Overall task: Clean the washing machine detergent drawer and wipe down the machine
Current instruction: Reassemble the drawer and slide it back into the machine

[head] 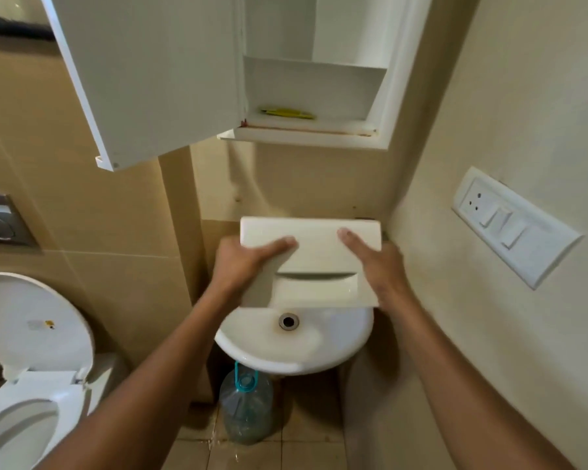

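With both arms being stretched forward, the white detergent drawer [319,252] is being held just above the round sink [252,347]. Its left edge is being clamped by the left hand [241,262] and its right edge by the right hand [377,266], a thumb being laid across the front on each side. A metal drain [288,321] is being shown in the basin, while a flat yellow object [287,113] is being kept on the open cabinet's [313,86] lower shelf.

Cream-white rectangular plastic detergent drawer [319,252]; white round ceramic basin [319,347]; beige glazed wall tiles [116,283]; clear plastic bottle [245,415], teal handle [243,381].
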Demonstrator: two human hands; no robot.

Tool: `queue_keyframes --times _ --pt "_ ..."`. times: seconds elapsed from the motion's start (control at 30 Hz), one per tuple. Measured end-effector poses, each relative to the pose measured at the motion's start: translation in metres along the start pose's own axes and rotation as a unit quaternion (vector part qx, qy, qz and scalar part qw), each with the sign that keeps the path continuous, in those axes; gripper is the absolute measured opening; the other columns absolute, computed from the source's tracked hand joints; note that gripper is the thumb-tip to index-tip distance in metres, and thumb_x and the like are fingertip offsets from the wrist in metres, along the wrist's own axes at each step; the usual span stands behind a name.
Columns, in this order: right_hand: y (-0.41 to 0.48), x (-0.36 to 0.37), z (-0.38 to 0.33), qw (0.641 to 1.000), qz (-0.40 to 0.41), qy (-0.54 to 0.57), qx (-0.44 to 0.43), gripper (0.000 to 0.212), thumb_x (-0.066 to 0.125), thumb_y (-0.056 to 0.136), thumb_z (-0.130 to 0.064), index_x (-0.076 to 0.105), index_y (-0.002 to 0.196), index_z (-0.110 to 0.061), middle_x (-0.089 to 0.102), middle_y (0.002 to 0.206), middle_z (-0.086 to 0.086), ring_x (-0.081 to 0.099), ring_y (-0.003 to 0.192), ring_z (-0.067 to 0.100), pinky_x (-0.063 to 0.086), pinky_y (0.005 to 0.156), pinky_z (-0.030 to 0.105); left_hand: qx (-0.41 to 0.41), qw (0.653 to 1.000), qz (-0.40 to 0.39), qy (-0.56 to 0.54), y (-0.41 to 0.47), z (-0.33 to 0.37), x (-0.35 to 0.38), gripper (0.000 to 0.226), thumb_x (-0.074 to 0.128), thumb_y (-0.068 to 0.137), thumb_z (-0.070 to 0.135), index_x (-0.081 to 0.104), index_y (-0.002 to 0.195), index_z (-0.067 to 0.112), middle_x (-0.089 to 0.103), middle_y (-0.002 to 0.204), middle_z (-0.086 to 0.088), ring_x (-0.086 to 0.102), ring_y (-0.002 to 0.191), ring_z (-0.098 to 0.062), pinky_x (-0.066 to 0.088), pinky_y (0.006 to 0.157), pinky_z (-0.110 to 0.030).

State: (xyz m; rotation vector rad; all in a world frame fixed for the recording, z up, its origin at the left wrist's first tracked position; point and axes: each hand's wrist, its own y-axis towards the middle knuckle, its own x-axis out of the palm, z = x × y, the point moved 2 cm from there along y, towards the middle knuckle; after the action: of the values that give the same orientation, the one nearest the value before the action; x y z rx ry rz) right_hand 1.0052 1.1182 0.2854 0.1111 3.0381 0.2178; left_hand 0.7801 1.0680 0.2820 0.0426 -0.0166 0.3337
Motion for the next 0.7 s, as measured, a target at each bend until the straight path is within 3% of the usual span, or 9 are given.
queue_keyframes --times 0.13,0.2,0.23,0.3,0.37,0.43,0.53,0.63,0.7 --pt "0.005 -0.026 -0.109 0.968 0.039 0.059 -0.241 0.024 0.083 0.076 -0.053 0.081 0.085 -0.03 0.079 0.086 -0.008 0.077 0.082 0.011 0.059 0.065 0.022 0.246 0.968 -0.009 -0.037 -0.01 0.11 0.003 0.03 0.095 0.062 0.044 0.082 0.082 0.025 0.08 0.083 0.005 0.077 0.074 -0.011 0.056 0.055 -0.021" --pt "0.004 -0.027 -0.108 0.945 0.072 0.102 -0.301 0.018 0.081 0.08 -0.049 0.081 0.086 -0.032 0.078 0.083 -0.011 0.076 0.077 0.008 0.058 0.062 0.02 0.31 0.95 -0.021 -0.04 -0.008 0.119 0.003 0.03 0.094 0.065 0.043 0.081 0.086 0.025 0.08 0.086 0.005 0.078 0.078 -0.013 0.058 0.059 -0.023" --pt "0.006 -0.02 -0.089 0.945 0.08 0.122 -0.293 0.013 0.082 0.08 -0.042 0.081 0.084 -0.03 0.078 0.08 -0.014 0.075 0.074 0.005 0.058 0.062 0.02 0.306 0.951 -0.025 -0.031 -0.002 0.103 0.004 0.03 0.094 0.066 0.041 0.081 0.087 0.024 0.08 0.086 0.005 0.078 0.079 -0.013 0.059 0.061 -0.024" --pt "0.006 -0.003 -0.026 0.983 0.082 0.076 -0.149 0.013 0.085 0.076 -0.033 0.078 0.077 -0.023 0.076 0.073 -0.016 0.073 0.073 0.002 0.059 0.063 0.022 0.169 0.985 -0.011 0.03 0.01 0.04 0.007 0.035 0.095 0.064 0.039 0.081 0.087 0.017 0.08 0.085 0.002 0.078 0.081 -0.016 0.061 0.063 -0.031" --pt "-0.007 0.006 0.049 0.997 0.035 -0.027 0.064 0.028 0.087 0.071 -0.045 0.074 0.076 -0.021 0.074 0.07 -0.013 0.074 0.079 0.009 0.056 0.06 0.02 -0.04 0.997 -0.03 0.061 0.005 -0.038 0.004 0.046 0.095 0.059 0.042 0.079 0.089 0.012 0.08 0.085 -0.002 0.077 0.086 -0.024 0.063 0.068 -0.036" --pt "-0.018 0.002 0.097 0.988 -0.015 -0.063 0.138 0.051 0.082 0.059 -0.069 0.076 0.078 -0.023 0.077 0.075 -0.008 0.075 0.074 0.011 0.056 0.058 0.02 -0.123 0.991 -0.055 0.022 -0.004 -0.09 -0.003 0.059 0.096 0.049 0.051 0.078 0.092 0.014 0.08 0.087 -0.001 0.078 0.084 -0.022 0.061 0.063 -0.029" --pt "-0.018 0.001 0.106 0.985 -0.027 -0.074 0.152 0.061 0.078 0.047 -0.082 0.078 0.082 -0.032 0.078 0.08 -0.009 0.075 0.072 0.009 0.06 0.063 0.028 -0.143 0.988 -0.051 0.014 -0.004 -0.103 -0.006 0.071 0.095 0.042 0.059 0.075 0.096 0.018 0.08 0.088 0.002 0.077 0.079 -0.016 0.059 0.058 -0.023" --pt "-0.003 0.002 0.069 0.991 -0.019 -0.063 0.114 0.051 0.084 0.061 -0.066 0.078 0.086 -0.023 0.079 0.085 -0.007 0.075 0.079 0.013 0.061 0.072 0.031 -0.1 0.994 -0.044 0.001 0.005 -0.065 0.0 0.054 0.096 0.052 0.045 0.078 0.09 0.013 0.08 0.085 0.0 0.078 0.078 -0.017 0.059 0.057 -0.024" --pt "0.01 -0.001 0.018 0.998 0.002 -0.042 0.053 0.036 0.086 0.069 -0.052 0.078 0.086 -0.022 0.079 0.09 -0.005 0.075 0.083 0.009 0.06 0.081 0.032 -0.043 0.999 -0.024 -0.003 0.009 -0.012 0.006 0.034 0.096 0.06 0.033 0.078 0.079 0.012 0.078 0.073 0.004 0.074 0.065 -0.009 0.053 0.049 -0.02"
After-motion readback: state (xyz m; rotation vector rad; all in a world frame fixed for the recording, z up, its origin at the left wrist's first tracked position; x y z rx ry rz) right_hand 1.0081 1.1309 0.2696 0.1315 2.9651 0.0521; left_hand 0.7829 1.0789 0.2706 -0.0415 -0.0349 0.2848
